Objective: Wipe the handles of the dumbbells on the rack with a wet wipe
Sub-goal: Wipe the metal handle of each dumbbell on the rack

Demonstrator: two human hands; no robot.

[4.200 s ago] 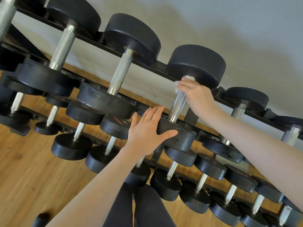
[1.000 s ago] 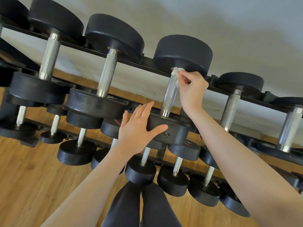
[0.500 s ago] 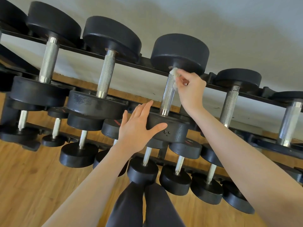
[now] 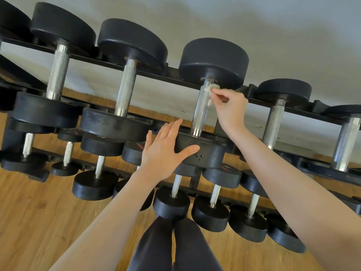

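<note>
White wipe: pinched between thumb and fingertips of the right hand, pressed against the top of the knurled handle.
Left hand: fingers held straight and slightly spread, laid flat on the near black head of the same dumbbell.
Dumbbell: seated on the top tier of the black rack.
Floor: wooden boards are seen below.
</note>
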